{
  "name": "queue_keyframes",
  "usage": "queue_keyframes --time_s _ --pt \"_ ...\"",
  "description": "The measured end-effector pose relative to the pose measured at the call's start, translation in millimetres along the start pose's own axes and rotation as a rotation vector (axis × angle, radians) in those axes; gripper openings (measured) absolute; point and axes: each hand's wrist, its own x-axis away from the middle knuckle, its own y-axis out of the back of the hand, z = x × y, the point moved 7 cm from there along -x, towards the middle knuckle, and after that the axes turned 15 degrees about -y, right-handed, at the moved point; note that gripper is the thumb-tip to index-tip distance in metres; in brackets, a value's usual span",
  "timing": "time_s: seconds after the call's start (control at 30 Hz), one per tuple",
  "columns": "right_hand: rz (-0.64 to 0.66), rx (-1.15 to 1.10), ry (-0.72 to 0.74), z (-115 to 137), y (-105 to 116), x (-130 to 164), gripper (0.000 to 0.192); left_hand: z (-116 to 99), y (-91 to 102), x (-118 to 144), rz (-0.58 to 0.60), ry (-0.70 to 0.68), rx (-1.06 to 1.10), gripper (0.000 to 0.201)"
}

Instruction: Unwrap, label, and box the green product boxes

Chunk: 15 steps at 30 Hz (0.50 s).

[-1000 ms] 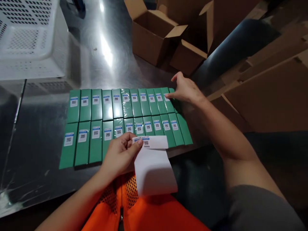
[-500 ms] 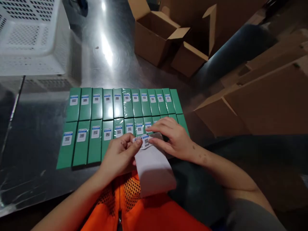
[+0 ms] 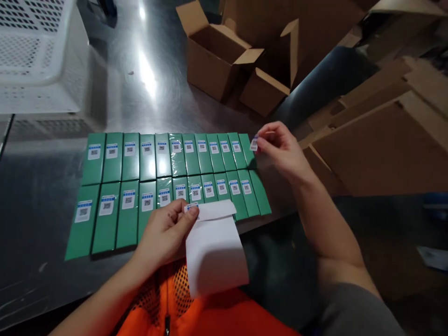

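Head view: left hand (image 3: pixel 163 233) pinches label strip (image 3: pixel 213 247); right hand (image 3: pixel 283 149) pinches sticker (image 3: pixel 254 143).

Twenty-two green boxes (image 3: pixel 147 158), two open cartons (image 3: pixel 217 60), one white basket (image 3: pixel 38 60).

Your basket (image 3: pixel 38 56) is cut off at the upper left of the frame, the label codes (image 3: pixel 147 202) are too small to read, and the sticker (image 3: pixel 254 144) at your right fingertips is blurred.
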Motion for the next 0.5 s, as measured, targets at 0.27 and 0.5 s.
queue_keyframes --time_s 0.27,0.5 --pt "0.131 0.131 -0.311 -45 22 -67 0.066 1 2.2 -1 -0.006 -0.031 -0.036 0.049" --pt "0.1 0.216 -0.303 -44 15 -67 0.057 -1 1.3 0 0.001 -0.008 -0.038 0.05"
